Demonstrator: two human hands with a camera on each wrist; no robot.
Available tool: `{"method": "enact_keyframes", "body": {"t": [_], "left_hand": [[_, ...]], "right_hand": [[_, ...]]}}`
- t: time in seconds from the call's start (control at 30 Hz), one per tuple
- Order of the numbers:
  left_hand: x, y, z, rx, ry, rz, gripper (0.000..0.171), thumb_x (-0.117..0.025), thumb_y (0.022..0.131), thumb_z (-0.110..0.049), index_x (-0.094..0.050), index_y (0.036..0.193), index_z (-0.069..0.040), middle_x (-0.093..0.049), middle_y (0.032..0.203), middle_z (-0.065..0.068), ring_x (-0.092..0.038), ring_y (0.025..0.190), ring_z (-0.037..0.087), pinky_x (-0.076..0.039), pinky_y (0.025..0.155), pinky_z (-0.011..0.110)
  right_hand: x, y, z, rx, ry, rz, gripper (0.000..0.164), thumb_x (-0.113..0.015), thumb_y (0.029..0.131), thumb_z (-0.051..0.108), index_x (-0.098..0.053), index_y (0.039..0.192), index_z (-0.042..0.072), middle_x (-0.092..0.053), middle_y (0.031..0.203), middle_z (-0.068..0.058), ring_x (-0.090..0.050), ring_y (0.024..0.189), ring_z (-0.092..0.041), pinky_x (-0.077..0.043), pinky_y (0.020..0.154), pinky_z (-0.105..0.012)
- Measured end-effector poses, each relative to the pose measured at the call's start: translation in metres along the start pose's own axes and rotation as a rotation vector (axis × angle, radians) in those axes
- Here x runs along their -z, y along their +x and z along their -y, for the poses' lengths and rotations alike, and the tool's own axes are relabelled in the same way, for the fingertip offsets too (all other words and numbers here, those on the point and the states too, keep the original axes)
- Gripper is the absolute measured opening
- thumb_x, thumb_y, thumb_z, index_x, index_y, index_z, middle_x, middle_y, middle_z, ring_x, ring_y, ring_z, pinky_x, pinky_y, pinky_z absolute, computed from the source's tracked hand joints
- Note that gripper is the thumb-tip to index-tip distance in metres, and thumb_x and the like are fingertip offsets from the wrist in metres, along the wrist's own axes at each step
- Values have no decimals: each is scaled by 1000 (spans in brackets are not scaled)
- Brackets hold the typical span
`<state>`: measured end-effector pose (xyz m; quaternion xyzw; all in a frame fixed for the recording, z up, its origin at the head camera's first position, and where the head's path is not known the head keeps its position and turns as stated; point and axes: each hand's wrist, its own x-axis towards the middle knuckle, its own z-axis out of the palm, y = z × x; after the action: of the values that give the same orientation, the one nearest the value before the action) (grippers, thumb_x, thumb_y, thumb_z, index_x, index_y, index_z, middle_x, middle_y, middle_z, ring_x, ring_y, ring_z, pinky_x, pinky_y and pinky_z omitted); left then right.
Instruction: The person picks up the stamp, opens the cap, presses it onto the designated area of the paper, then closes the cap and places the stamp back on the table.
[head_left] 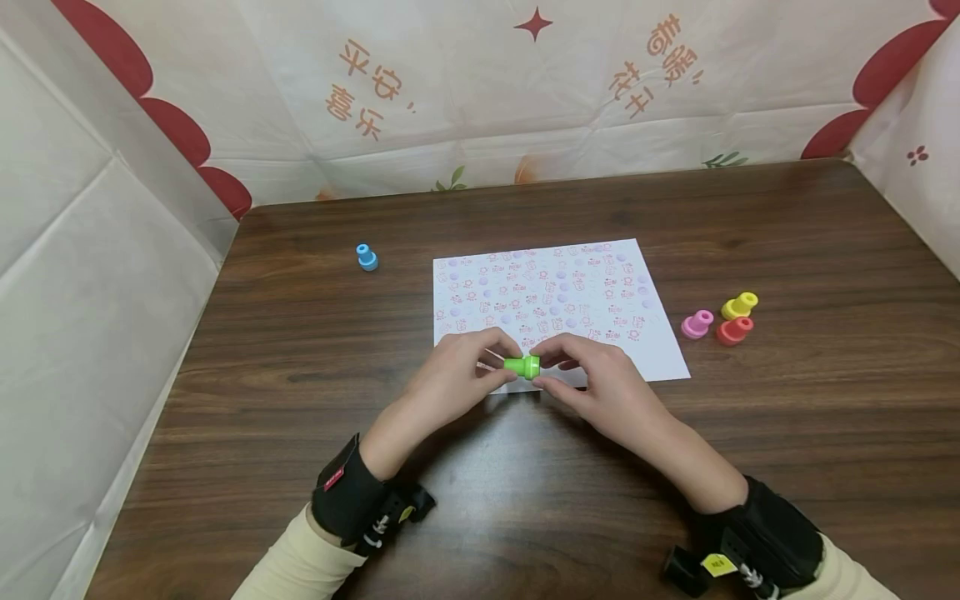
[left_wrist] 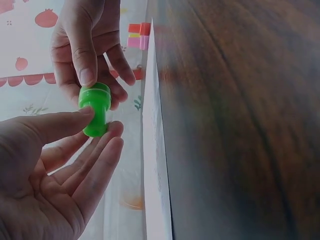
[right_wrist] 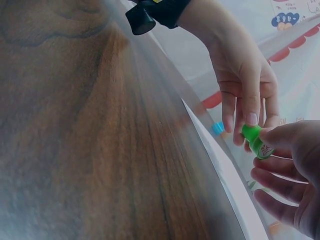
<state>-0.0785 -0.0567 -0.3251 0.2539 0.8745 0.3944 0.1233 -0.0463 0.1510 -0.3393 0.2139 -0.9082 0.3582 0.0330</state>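
Note:
A small green stamp (head_left: 522,367) is held lengthwise between both hands, just over the near edge of a white sheet (head_left: 660,354). My left hand (head_left: 457,371) pinches its narrower end between thumb and fingers. At the wider end, the thumb and fingers of my right hand (head_left: 600,379) grip the stamp. In the right wrist view, the wide end of the green stamp (right_wrist: 263,150) shows a round face with a dark pattern. Rows of small red and purple prints cover much of the sheet.
A blue stamp (head_left: 367,257) stands left of the sheet on the dark wooden table (head_left: 300,333). To the right sit a pink stamp (head_left: 697,324), a yellow stamp (head_left: 740,306) and a red stamp (head_left: 734,331), close together. A patterned white cloth (head_left: 480,100) hangs behind the table.

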Motion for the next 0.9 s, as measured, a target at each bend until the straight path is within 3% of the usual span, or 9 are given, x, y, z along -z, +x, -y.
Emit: {"method": "enact_keyframes", "body": {"t": [0.43, 0.7, 0.9], "left_hand": [[5, -1, 2, -25, -9, -6, 10, -71, 86, -12, -65, 93, -12, -73, 97, 3, -67, 87, 12, -59, 79, 33], [28, -14, 18, 107, -6, -114, 12, -73, 83, -9, -65, 92, -11, -71, 94, 3, -68, 88, 16, -59, 79, 40], [34, -14, 19, 103, -36, -125, 14, -73, 84, -9, -65, 95, -9, -71, 98, 5, -68, 90, 17, -59, 82, 43]], "right_hand": [[2, -1, -1, 8, 19, -38, 26, -74, 83, 16, -65, 107, 10, -72, 98, -3, -66, 87, -17, -60, 74, -43], [29, -11, -19, -88, 41, -170, 28, -77, 77, 3, -66, 102, 6, -73, 94, -7, -66, 86, -17, -60, 73, -47], [35, -14, -23, -104, 43, -185, 28, -78, 77, 4, -66, 102, 6, -73, 94, -7, -66, 85, -16, -59, 74, -47]]}}
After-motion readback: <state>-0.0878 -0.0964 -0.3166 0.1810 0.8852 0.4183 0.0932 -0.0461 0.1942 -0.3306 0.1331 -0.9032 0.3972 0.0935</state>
